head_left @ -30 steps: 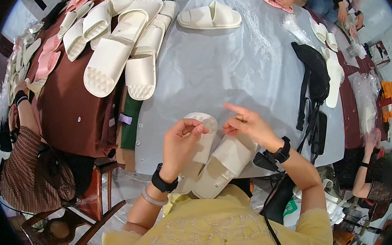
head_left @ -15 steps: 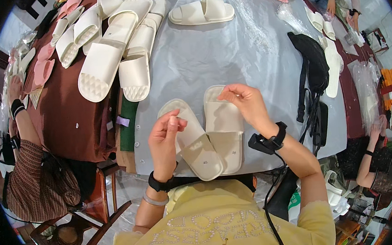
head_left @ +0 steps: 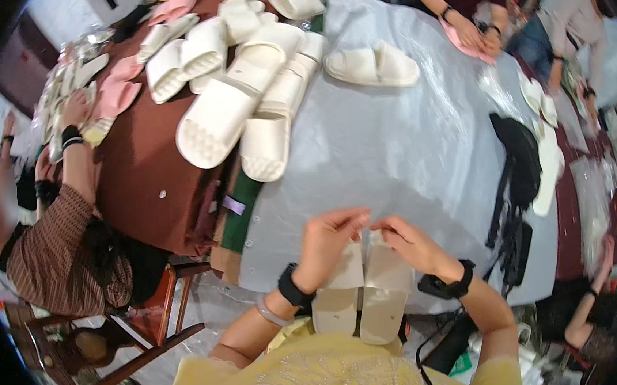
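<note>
Two cream-white slide slippers lie side by side in front of my body, their near ends reaching past the table's front edge. My left hand [head_left: 333,243], closed with fingertips together, is at the far end of the left slipper [head_left: 338,296]. The far end of the right slipper [head_left: 387,299] is pinched by my right hand [head_left: 410,246], its fingers bent inward. The hands almost meet, and they cover the slippers' far tips. Some blur hides the exact finger contact. Both wrists wear black bands.
Another white pair [head_left: 372,66] sits farther out on the grey table cover [head_left: 392,141]. White slippers [head_left: 241,96] pile up at left on a brown cloth [head_left: 144,196]. A black bag [head_left: 517,159] lies at right. Co-workers handle pink slippers [head_left: 115,98] and others around the table.
My hands have come closer together at the slippers' far ends. The slippers, angled apart before, now lie nearly parallel and closer to my body. The whole view has tilted.
</note>
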`<move>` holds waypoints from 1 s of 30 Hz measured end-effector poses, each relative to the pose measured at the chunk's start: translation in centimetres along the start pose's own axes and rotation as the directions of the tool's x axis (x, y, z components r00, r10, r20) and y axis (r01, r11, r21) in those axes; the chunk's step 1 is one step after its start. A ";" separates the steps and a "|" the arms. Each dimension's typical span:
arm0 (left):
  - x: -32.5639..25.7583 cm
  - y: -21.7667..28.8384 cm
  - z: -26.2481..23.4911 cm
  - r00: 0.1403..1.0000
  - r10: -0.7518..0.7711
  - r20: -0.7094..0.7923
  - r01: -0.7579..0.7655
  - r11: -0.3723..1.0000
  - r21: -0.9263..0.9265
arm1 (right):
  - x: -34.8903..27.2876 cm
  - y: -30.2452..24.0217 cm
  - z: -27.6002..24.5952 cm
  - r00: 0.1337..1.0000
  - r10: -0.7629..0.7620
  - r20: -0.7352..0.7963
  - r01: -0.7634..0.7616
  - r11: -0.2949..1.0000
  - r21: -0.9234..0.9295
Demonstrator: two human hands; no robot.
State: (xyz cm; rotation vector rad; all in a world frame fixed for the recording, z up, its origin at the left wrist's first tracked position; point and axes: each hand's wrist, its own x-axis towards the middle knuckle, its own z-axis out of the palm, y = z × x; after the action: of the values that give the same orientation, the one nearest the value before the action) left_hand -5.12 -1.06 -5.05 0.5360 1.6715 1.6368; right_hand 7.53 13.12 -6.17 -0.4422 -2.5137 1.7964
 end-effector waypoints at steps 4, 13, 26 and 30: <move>-0.6 -2.9 0.3 0.992 0.115 0.056 -0.127 0.937 0.326 | 0.2 1.5 0.7 0.999 0.033 -0.006 -0.032 0.992 0.126; -1.7 -2.5 -1.1 0.960 -0.152 0.235 0.138 0.988 0.073 | -1.4 -0.2 1.2 0.945 0.295 -0.145 -0.216 0.890 0.402; -3.3 -2.3 -0.8 0.988 0.014 0.152 0.008 0.989 -0.149 | -2.5 0.1 3.0 0.940 0.110 -0.322 -0.017 0.960 0.281; -5.5 -2.8 -0.5 0.992 -0.065 0.109 0.079 0.988 -0.131 | -4.0 0.9 3.2 0.949 0.168 -0.265 -0.074 0.941 0.331</move>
State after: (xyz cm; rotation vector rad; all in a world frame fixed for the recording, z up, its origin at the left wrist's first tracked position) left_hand -1.41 -5.71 -6.69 0.4797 1.4752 1.6277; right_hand 10.99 9.51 -7.45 -0.7935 -1.9980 1.9635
